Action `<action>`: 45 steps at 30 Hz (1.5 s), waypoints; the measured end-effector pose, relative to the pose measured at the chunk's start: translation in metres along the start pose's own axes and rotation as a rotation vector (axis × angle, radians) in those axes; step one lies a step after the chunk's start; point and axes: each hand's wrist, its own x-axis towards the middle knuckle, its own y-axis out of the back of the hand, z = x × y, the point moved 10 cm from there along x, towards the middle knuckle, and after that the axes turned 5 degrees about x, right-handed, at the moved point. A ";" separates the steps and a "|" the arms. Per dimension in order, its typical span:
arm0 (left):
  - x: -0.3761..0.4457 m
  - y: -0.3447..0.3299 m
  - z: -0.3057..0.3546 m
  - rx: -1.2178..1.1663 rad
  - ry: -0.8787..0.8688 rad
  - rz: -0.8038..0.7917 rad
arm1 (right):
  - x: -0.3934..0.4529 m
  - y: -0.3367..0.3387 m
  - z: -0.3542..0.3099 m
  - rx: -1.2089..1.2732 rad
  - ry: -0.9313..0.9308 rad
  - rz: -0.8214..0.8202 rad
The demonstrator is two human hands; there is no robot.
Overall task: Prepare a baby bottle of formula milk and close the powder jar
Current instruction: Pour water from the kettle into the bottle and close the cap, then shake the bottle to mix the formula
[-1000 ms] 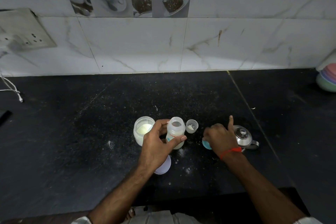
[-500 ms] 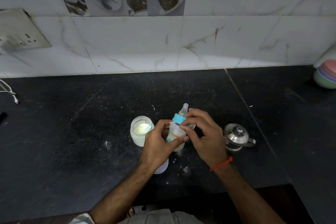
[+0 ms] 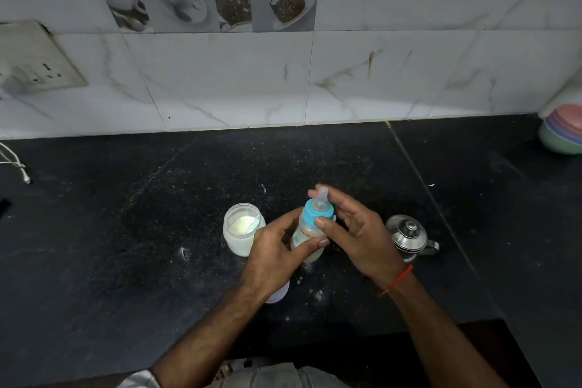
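Black stone counter runs under a wall of white marbled tiles, with a strip of coffee-cup picture tiles high above and a switch plate at the far left of the wall. I take the baby bottle as my landmark: it sits near the middle of the counter, tilted a little, with pale milk in its lower part and red lettering on its side.

My left hand is wrapped around the bottle's body, thumb across the front and fingers curled behind it, so the grip is firm on the bottle. My right hand sits just right of the bottle; its thumb touches the blue collar while the other fingers curve loosely behind the clear teat. The collar and teat are on the bottle's neck; I cannot tell how tight they are.

Just left of the bottle stands the powder jar, open, with white powder inside. Its white lid lies on the counter nearer to me than the bottle, mostly hidden under my left wrist. To the right of the bottle, past my right hand, stands a small steel pot with a knobbed lid. Specks of spilled powder dot the counter in front of the bottle. Far to the right, at the edge, is a stack of pastel bowls.
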 end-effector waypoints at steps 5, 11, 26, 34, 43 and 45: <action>0.000 -0.001 0.011 0.016 -0.038 -0.005 | -0.007 0.010 -0.007 0.086 0.026 0.141; -0.008 -0.007 0.014 0.021 -0.040 -0.007 | -0.013 0.008 -0.003 0.129 0.021 0.249; -0.008 -0.013 0.029 0.010 -0.082 -0.008 | -0.019 0.012 -0.016 0.236 0.027 0.244; -0.004 -0.011 0.018 -0.043 -0.025 0.013 | -0.025 0.025 -0.012 0.522 0.033 0.271; -0.003 -0.015 0.017 -0.095 -0.014 -0.040 | -0.022 0.026 -0.013 0.455 0.047 0.239; -0.004 -0.015 0.012 -0.144 0.018 -0.044 | -0.019 0.019 -0.017 0.377 0.038 0.158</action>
